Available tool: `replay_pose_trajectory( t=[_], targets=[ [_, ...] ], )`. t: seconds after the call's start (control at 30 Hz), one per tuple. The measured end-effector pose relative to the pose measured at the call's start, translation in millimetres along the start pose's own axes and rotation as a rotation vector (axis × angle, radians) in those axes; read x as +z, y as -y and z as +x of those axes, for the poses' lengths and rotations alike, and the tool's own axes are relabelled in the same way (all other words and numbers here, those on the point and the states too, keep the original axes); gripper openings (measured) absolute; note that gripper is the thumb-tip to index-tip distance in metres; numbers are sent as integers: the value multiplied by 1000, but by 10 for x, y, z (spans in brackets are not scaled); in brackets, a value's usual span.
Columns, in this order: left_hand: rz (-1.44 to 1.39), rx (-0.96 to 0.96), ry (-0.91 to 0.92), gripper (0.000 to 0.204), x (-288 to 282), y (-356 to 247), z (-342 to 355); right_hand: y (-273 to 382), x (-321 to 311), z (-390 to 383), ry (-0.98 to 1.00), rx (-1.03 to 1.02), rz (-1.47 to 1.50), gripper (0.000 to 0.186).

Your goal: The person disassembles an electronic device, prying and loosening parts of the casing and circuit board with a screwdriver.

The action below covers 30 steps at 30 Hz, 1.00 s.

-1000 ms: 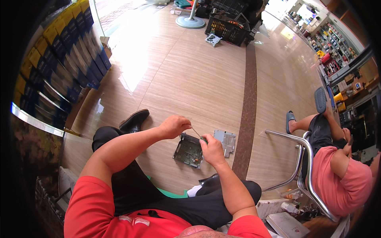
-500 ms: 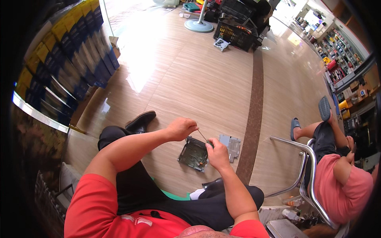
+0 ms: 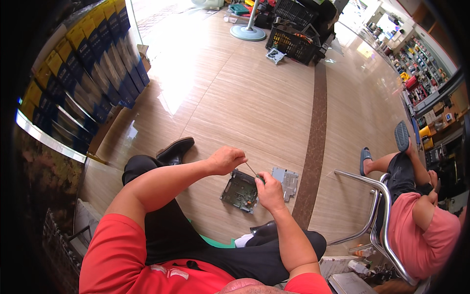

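Note:
My right hand [image 3: 270, 192] is closed round the dark green handle of a screwdriver [image 3: 251, 169]. Its thin metal shaft points up and left to my left hand [image 3: 227, 160], whose fingers are pinched together at the tip. Whether a small screw is also between those fingers is hidden. Below both hands, an open grey metal case with a circuit board inside [image 3: 238, 192] lies on the floor. A flat silver cover plate [image 3: 286, 182] with slots lies just right of it, partly behind my right hand.
Racked blue-and-yellow packages [image 3: 93, 63] stand at the left. Black crates [image 3: 293, 43], a round-based stand [image 3: 248, 33] and a small metal part [image 3: 275, 55] are at the far side. Another person [image 3: 418, 210] sits on a metal-framed chair [image 3: 382, 196] at the right.
The whole view has shifted very slightly. My hands keep nearly the same pose on the screwdriver, and the case and cover plate have not moved.

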State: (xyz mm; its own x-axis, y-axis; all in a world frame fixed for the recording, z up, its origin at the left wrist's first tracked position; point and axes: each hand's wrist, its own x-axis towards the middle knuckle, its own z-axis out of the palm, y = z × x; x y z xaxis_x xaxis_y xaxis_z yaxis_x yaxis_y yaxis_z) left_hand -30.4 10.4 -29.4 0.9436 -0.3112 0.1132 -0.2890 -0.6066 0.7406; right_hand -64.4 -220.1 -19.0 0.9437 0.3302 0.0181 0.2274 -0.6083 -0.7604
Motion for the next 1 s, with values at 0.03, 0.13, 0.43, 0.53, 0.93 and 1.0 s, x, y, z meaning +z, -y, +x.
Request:
replay_pose_trajectory(
  t=[0.03, 0.13, 0.43, 0.53, 0.93, 1.0],
  targets=[
    [5, 0, 6, 31, -2, 2, -2, 0, 1, 0, -1, -3, -4, 20],
    [17, 0, 19, 31, -1, 4, 0, -7, 2, -1, -2, -3, -9, 20],
    [31, -18, 53, 28, -1, 9, 2, 6, 2, -6, 14, 13, -14, 21],
    [31, -36, 68, 28, -4, 10, -3, 11, 5, -8, 18, 4, -12, 21],
    [13, 5, 93, 24, 17, 33, -11, -14, 17, -11, 24, -4, -42, 22],
    [12, 43, 93, 23, 26, 34, 0, -13, 14, -12, 18, 14, -61, 22]
  ],
)
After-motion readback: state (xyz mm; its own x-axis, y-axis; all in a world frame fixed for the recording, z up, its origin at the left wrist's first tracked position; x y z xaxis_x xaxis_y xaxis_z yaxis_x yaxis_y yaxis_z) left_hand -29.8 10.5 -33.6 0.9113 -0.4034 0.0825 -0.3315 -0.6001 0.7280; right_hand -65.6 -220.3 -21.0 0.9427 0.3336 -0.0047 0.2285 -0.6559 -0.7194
